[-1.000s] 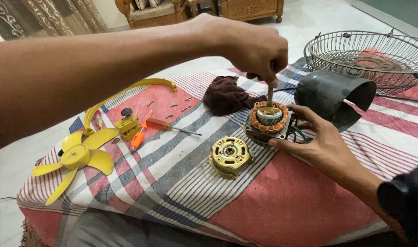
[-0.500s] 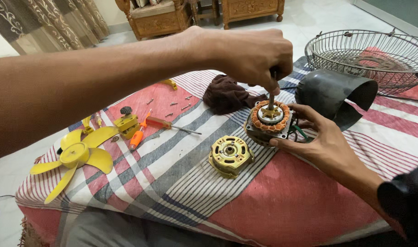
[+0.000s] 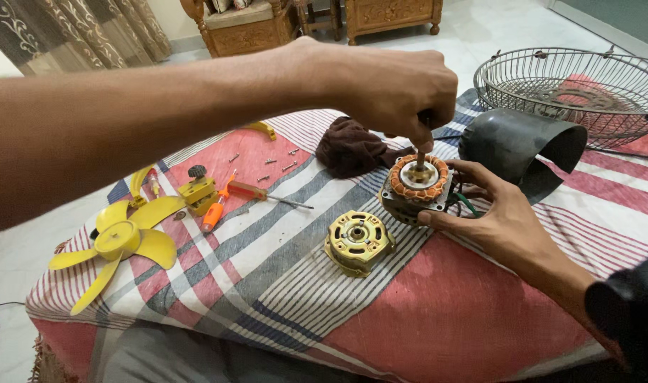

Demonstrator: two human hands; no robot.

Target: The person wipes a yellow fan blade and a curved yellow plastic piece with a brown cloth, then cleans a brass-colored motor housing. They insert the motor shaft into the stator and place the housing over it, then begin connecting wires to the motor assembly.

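Head view: the left hand reaches across from the far side with its fingertips pinched together on the top of a thin metal shaft, which stands upright directly beneath that hand, its long axis vertical and its upper end pointing up into the pinch. The shaft's lower end sits in the centre of the motor stator, a squat block ringed with orange-brown copper windings, which lies straight below the left hand on the striped cloth. The right hand lies just to the near-right of the stator, its fingers spread and curled around the block's side, touching it and steadying it; it grips no separate thing. Of the two hands the left is on the shaft, the right only at the housing. Just behind the right hand rests a dark metal cowl on its side, and beyond that a wire fan guard. Behind the left hand lies a dark brown rag. Near the stator, toward the person, sits a yellow motor end cap. Well off to the left are an orange-handled screwdriver, loose screws and a yellow fan blade.
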